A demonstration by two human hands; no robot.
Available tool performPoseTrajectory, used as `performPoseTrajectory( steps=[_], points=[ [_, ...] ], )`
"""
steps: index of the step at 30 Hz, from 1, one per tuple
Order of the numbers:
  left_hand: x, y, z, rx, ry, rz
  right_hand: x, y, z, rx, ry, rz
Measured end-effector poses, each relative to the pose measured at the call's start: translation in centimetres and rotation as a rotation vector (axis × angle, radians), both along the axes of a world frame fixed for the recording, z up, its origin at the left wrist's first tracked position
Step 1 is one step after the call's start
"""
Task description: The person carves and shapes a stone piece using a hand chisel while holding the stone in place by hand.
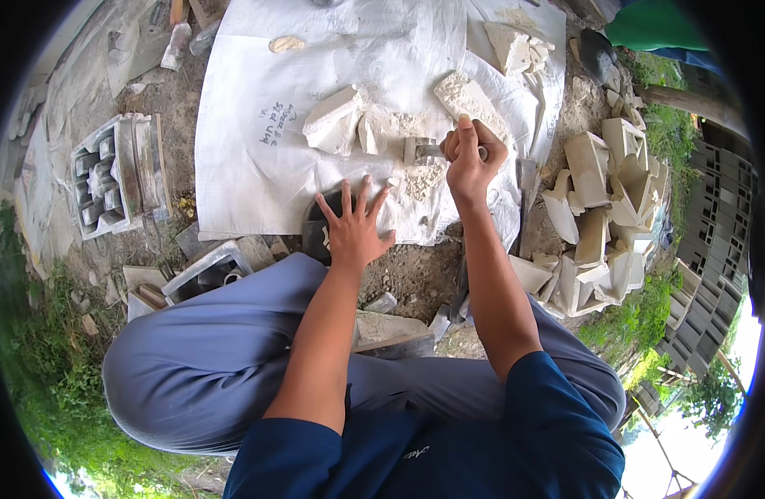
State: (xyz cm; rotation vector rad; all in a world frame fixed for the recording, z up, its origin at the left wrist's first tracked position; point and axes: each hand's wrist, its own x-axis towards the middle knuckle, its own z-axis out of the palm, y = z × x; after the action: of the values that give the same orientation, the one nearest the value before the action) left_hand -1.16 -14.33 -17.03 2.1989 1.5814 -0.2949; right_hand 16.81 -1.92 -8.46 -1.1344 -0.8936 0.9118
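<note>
Single head view, left lens of worn fisheye pair. Looks steeply down and forward from above the lap, upright. Left hand [355,235] and right hand [472,162] near, mid-frame; white sheet [241,187] beyond, legs [204,353] below. Wide coverage, dark round rim, edges bend.

White on sheet [233,183], w/ blk scrawl [276,125]; off-wht on broken block [333,123] & heaped pieces [588,170]. Grey on hammer [415,152]. Plain grey-blue on trousers [199,349]; navy on shirt [491,441] w/ wht lettering [416,453]. Brn on soil [416,273], grn on weeds [46,358].
</note>
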Motion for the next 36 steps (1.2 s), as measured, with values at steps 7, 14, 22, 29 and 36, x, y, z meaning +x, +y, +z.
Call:
performPoseTrajectory(
  steps=[7, 14, 22, 29, 36],
  points=[
    [0.0, -0.9, 0.2, -0.03, 0.022, -0.004, -0.9, -0.4, 0.8, -0.119, -0.105, 0.014],
    [0.1, 0.2, 0.4, -0.068, 0.051, 0.008, -0.1, -0.3, 0.4, -0.108, -0.087, 0.01],
    [-0.5, 0.6, 0.1, -0.06, 0.055, 0.02, -1.4, -0.2, 1.3, -0.038, -0.014, 0.035],
    [-0.1, -0.5, 0.3, -0.01, -0.003, 0.011, -0.4, -0.7, 1.0, -0.017, -0.076, 0.016],
    [0.0, -0.1, 0.0, 0.012, -0.007, 0.023, 0.0, -0.5, 0.4, 0.156, -0.031, -0.012]
  ],
)
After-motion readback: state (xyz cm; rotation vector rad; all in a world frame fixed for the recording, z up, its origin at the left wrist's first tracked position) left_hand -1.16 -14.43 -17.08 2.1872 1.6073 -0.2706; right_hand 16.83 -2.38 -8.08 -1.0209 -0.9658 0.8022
